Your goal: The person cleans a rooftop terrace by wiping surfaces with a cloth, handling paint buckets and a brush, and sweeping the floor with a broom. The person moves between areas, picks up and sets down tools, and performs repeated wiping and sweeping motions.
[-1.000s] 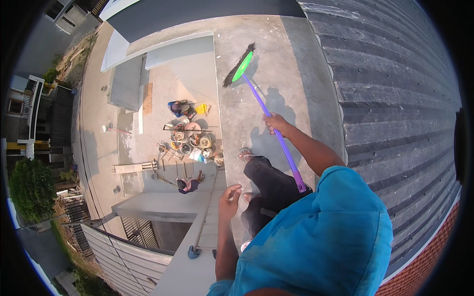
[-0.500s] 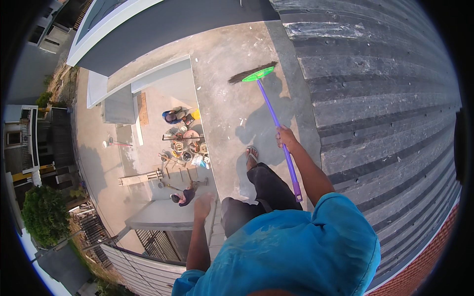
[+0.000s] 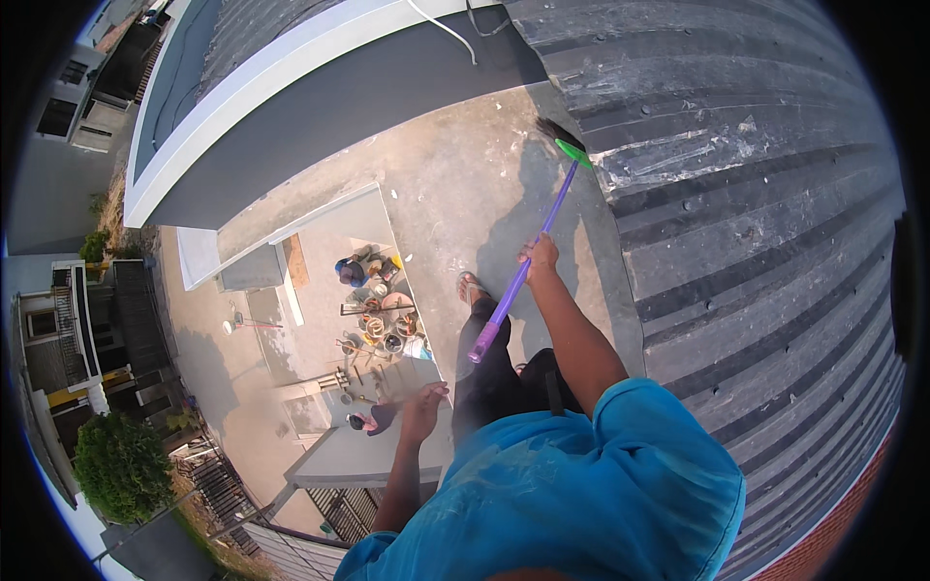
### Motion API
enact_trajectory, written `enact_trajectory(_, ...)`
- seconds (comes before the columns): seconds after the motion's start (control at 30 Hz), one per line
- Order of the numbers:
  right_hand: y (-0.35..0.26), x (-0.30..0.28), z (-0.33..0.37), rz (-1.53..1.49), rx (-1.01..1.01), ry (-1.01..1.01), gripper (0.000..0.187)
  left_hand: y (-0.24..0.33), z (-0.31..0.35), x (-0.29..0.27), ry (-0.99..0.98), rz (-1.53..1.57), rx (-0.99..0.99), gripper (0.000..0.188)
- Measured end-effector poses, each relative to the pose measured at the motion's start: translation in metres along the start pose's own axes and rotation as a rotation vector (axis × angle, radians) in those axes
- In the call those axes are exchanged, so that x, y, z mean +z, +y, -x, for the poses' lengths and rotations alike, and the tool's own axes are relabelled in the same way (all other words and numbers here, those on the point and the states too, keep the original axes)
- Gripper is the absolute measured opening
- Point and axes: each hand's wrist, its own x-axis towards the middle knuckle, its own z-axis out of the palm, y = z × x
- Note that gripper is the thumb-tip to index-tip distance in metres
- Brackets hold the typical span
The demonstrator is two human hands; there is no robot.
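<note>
My right hand [image 3: 540, 258] is wrapped round the purple handle of a broom [image 3: 560, 201]. The broom's green head [image 3: 573, 152] with dark bristles is at the far end, close to where the concrete ledge meets the corrugated roof. The handle's near end reaches back over my leg. My left hand [image 3: 422, 412] hangs out to the left with nothing in it, its fingers loosely stretched. Under me, the concrete ledge [image 3: 455, 174] carries small pale specks. One sandalled foot [image 3: 471, 288] stands forward on it, near the drop.
Grey corrugated roofing [image 3: 756, 223] rises along the right. On the left the ledge ends at an open drop. Far below are two people, one crouching [image 3: 351, 272] and one in dark clothing [image 3: 380, 418], among several buckets [image 3: 392, 343]. A dark wall [image 3: 358, 107] crosses ahead; a white cable [image 3: 446, 27] hangs over it.
The broom's head has swung right toward the roof edge, while its handle end has moved left across my leg. My left hand has shifted slightly right. I have stepped, and the view has shifted.
</note>
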Motion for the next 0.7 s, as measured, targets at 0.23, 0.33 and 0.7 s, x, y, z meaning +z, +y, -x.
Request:
enact_trajectory(0.23, -0.059, 0.069, -0.121, -0.245, -0.042, 0.042, 0.019, 0.064, -0.134, -0.059, 0.116, 0.148, -0.085, 0.037)
enact_trajectory(0.33, -0.068, 0.13, -0.148, -0.282, -0.093, 0.08, 0.016, 0.073, -0.157, -0.072, 0.034, 0.095, -0.192, 0.037)
enact_trajectory(0.7, -0.114, 0.361, -0.367, -0.397, -0.199, 0.016, 0.053, 0.013, -0.197, -0.068, 0.061, 0.162, -0.886, 0.035)
